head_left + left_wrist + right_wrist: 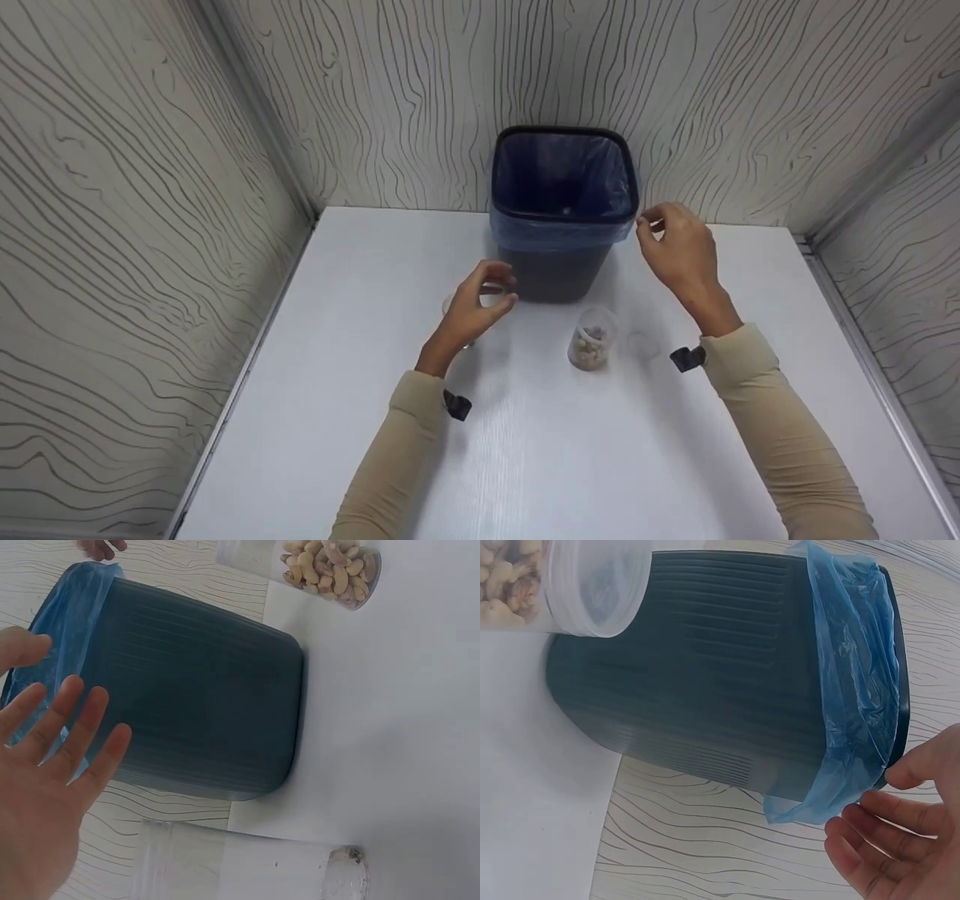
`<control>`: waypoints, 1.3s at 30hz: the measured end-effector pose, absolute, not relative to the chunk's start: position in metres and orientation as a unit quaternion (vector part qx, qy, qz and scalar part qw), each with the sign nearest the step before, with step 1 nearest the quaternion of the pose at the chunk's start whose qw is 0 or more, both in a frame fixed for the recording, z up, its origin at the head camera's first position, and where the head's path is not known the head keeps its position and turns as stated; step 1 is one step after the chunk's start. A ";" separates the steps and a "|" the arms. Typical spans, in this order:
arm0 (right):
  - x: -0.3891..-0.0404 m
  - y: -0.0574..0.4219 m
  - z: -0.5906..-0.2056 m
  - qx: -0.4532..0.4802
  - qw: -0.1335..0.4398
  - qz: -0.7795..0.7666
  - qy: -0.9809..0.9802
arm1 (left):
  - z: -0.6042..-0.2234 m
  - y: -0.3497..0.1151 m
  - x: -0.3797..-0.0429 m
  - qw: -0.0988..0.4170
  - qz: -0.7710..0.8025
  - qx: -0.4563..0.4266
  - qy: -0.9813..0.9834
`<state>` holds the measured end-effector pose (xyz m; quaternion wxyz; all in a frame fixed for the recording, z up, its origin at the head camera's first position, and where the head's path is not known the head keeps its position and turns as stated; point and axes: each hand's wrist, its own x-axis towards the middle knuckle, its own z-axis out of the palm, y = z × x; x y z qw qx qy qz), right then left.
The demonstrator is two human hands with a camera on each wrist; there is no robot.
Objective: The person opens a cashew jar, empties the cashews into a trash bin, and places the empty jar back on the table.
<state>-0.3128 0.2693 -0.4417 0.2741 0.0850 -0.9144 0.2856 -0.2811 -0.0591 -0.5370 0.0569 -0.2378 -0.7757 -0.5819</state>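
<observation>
A dark waste bin with a blue bag folded over its rim stands at the back. My right hand is raised at the bin's right rim, thumb and fingertips close to the bag's edge, with no object seen between them. My left hand hovers before the bin's left front, fingers spread in the left wrist view and holding nothing. Right of it stands a clear jar of cashew nuts. A second clear jar, with dark residue at its base, is mostly hidden behind my left hand in the head view.
A clear round lid lies right of the nut jar on the white table. Patterned panels wall the table at the back and both sides. A small light speck shows inside the bin.
</observation>
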 end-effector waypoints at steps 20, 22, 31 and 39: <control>-0.292 0.260 -0.460 0.094 0.226 0.266 -0.932 | -0.540 -0.042 -0.283 0.025 -0.591 -0.264 -0.762; -0.290 0.259 -0.463 0.098 0.222 0.265 -0.933 | -0.542 -0.040 -0.284 0.021 -0.592 -0.265 -0.761; -0.284 0.259 -0.471 0.117 0.202 0.258 -0.938 | -0.545 -0.032 -0.284 -0.010 -0.584 -0.256 -0.770; -0.276 0.258 -0.475 0.125 0.170 0.261 -0.942 | -0.550 -0.026 -0.284 -0.025 -0.570 -0.260 -0.779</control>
